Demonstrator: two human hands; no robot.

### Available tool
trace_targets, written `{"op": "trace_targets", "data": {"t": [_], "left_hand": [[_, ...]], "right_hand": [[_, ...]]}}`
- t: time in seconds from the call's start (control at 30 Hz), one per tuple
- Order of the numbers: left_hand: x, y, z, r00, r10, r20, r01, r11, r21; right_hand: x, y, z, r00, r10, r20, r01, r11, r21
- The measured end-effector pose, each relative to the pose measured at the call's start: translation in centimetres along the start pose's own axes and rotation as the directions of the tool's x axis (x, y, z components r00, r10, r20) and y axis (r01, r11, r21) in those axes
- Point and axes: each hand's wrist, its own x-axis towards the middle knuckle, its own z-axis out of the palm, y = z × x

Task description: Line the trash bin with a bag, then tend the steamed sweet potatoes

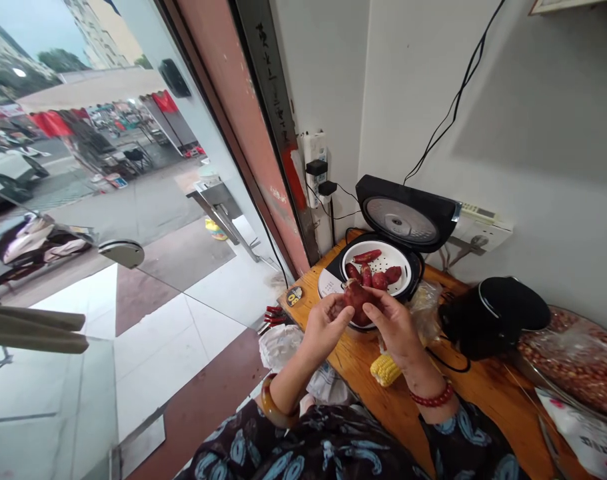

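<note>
A reddish-purple sweet potato (pixel 356 297) is held between my left hand (pixel 328 327) and my right hand (pixel 392 327), thumbs on its near side. Both hands are closed on it, over the front of a rice cooker (pixel 328 283). The cooker's lid (pixel 400 217) stands up. Inside, a white perforated steamer basket (pixel 406 269) carries several more sweet potatoes (pixel 367 257). Below my right hand, a cob of yellow corn (pixel 384 371) lies on the wooden table (pixel 353 353), partly covered by my right wrist.
At the right sit a black kettle (pixel 503 313), a tray of bagged peanuts (pixel 573 353) and a white packet (pixel 580 430). A clear plastic bag (pixel 426 307) lies beside the cooker. Power strips (pixel 316 163) hang by the wall. A glass door (pixel 148 293) is at left.
</note>
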Motion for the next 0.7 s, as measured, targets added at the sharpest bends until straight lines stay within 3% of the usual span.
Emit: {"op": "trace_targets", "data": {"t": [0.13, 0.33, 0.7], "left_hand": [[-0.6, -0.7, 0.2, 1.0, 0.011, -0.017, -0.01, 1.0, 0.014], [-0.9, -0.6, 0.2, 0.999, 0.026, -0.035, -0.024, 0.998, 0.054], [-0.8, -0.8, -0.2, 0.998, 0.019, -0.057, -0.016, 0.998, 0.064]], "right_hand": [[-0.4, 0.2, 0.6, 1.0, 0.026, -0.014, -0.025, 0.998, 0.064], [-1.0, 0.5, 1.6, 0.996, 0.038, 0.075, -0.045, 0.994, 0.094], [-0.8, 0.7, 2.2, 0.999, 0.019, 0.035, -0.022, 0.994, 0.105]]}}
